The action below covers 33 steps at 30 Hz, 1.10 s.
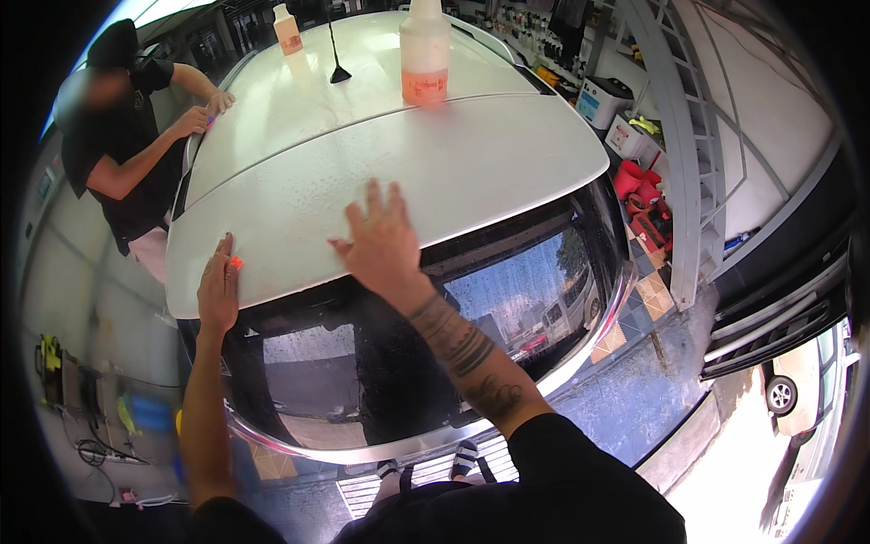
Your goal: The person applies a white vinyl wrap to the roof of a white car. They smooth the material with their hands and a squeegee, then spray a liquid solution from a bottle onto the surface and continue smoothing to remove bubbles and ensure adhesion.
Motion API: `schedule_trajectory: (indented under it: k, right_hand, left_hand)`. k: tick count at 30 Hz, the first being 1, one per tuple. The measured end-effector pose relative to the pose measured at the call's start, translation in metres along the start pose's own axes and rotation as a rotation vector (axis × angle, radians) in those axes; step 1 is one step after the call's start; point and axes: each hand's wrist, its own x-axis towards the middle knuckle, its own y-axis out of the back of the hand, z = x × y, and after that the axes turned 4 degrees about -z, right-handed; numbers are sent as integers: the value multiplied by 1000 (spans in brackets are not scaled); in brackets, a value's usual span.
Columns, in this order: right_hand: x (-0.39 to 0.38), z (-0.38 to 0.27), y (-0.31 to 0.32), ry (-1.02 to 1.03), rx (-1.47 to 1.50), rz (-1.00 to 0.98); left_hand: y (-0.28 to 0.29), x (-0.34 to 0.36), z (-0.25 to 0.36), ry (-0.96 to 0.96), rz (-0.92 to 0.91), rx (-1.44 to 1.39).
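A white car's roof and rear spoiler (507, 150) lie in front of me, with beads of liquid on the paint. My right hand (385, 240) is spread open over the spoiler, its fingers apart, slightly blurred, holding nothing. At the spoiler's left rear corner, my left hand (218, 283) grips a small bright orange piece (236, 263); most of it is hidden by the fingers, so its kind is unclear. A spray bottle (425, 54) with pinkish-orange liquid stands on the roof, its top cut off by the frame. Below both hands is the dark, wet rear window (517, 290).
A co-worker in black (127, 136) works at the roof's left edge. Farther forward on the roof are a smaller bottle (287, 30) and a black antenna (339, 72). A grey metal staircase (693, 154) rises on the right, near red containers (639, 186). A slatted platform (367, 494) is underfoot.
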Motion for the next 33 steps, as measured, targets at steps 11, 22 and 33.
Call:
schedule_trajectory:
  k: [11, 22, 33]
  right_hand:
    - [9, 211, 36, -385, -451, 153]
    - [-5, 171, 48, 107, 138, 60]
    - [20, -52, -49, 389, 270, -221]
  left_hand:
    - [2, -1, -11, 9, -5, -41]
    - [10, -19, -24, 71, -32, -101]
    - [22, -13, -70, 8, -159, -138]
